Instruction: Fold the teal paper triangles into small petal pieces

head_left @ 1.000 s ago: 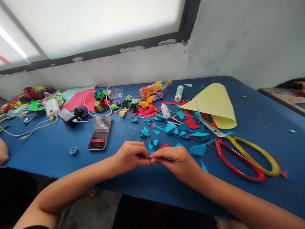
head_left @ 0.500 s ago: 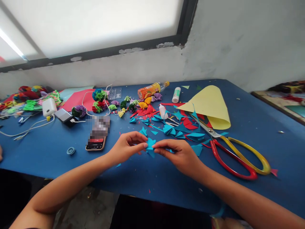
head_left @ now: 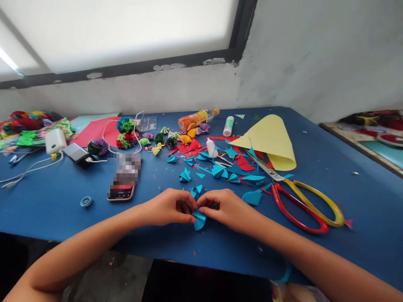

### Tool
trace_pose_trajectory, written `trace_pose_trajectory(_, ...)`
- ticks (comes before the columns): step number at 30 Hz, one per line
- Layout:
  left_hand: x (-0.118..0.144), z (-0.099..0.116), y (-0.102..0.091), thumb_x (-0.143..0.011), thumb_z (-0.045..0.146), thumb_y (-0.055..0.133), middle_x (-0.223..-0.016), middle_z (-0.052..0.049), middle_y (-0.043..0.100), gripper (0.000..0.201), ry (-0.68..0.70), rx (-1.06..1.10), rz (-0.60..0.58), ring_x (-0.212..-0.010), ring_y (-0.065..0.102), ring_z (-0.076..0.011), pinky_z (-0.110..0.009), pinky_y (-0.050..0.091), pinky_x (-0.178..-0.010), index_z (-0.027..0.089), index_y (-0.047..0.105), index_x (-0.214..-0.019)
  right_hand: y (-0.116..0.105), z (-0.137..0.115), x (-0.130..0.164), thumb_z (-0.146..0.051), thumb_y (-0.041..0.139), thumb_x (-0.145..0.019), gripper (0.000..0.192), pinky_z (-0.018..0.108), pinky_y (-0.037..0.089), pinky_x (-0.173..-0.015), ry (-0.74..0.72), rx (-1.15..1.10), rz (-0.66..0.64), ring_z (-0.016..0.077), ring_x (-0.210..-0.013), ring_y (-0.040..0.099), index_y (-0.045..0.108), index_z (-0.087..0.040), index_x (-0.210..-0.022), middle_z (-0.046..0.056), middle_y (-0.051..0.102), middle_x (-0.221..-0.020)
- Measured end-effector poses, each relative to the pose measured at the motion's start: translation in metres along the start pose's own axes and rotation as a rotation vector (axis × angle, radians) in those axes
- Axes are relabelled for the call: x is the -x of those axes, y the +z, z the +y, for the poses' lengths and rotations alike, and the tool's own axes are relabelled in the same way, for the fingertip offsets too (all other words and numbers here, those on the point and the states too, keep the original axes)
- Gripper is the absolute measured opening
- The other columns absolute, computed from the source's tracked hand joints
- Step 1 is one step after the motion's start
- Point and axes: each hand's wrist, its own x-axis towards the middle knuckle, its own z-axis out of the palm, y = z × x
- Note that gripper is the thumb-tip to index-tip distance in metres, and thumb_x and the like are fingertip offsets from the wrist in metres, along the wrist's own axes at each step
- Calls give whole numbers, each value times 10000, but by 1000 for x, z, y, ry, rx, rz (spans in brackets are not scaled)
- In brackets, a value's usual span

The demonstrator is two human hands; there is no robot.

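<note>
Near the table's front edge, a fan-pleated piece of blue paper (head_left: 199, 221) is pinched between both hands. My left hand (head_left: 171, 206) grips its left side with thumb and fingers. From the right, my right hand (head_left: 222, 208) closes thumb and fingertips on the same piece. Just beyond the fingertips shows another folded blue paper (head_left: 196, 191); whether it touches the held piece is hidden. A separate pleated blue paper piece (head_left: 185, 175) lies a little farther back. More blue folded pieces (head_left: 219, 171) lie among scraps to the right.
Large scissors (head_left: 297, 201) with red and yellow handles lie open at right, by a yellow paper cone (head_left: 270, 142). A phone (head_left: 124, 178) and a round cap (head_left: 86, 201) are at left. A glue bottle (head_left: 211, 147), glue stick (head_left: 228, 126) and drink bottle (head_left: 198, 119) are behind.
Both hands have come slightly nearer the table's front edge. The blue paper between them now shows as a spread fan. A pleated blue piece is now visible beyond my left hand.
</note>
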Motion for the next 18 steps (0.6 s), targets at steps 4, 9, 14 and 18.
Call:
trace_pose_trajectory(4, -1, -7, 8, -743, 237, 655, -655, 29, 573, 165, 102, -290, 103, -575, 499, -74, -177, 385, -555, 145, 624, -876, 2, 1, 3, -82, 571, -777, 142, 225, 415, -651, -91, 235, 4, 149, -729, 596, 682, -156, -823, 28, 659, -790)
trace_pose_trajectory(9, -2, -14, 14, -766, 251, 645, -767, -14, 581, 133, 273, -527, 185, -610, 505, -84, -187, 407, -584, 152, 664, -853, -4, 6, 3, -154, 577, -824, 89, 233, 423, -662, -218, 426, -60, 149, -749, 573, 659, -161, -855, 50, 597, -856)
trace_pose_trajectory(14, -2, -18, 12, -799, 224, 613, -755, -25, 611, 113, 359, -555, 188, -663, 568, -105, -191, 451, -642, 159, 692, -846, -11, 13, 0, -182, 502, -886, 132, 221, 418, -666, -398, 530, -146, 142, -771, 561, 632, -160, -897, 53, 577, -862)
trace_pose_trajectory(18, -1, -18, 12, -815, 235, 598, -766, -28, 632, 124, 403, -583, 189, -686, 597, -112, -187, 463, -660, 162, 696, -838, -12, 15, -1, -160, 489, -892, 134, 230, 413, -640, -483, 697, -176, 154, -761, 554, 621, -158, -874, 51, 577, -840)
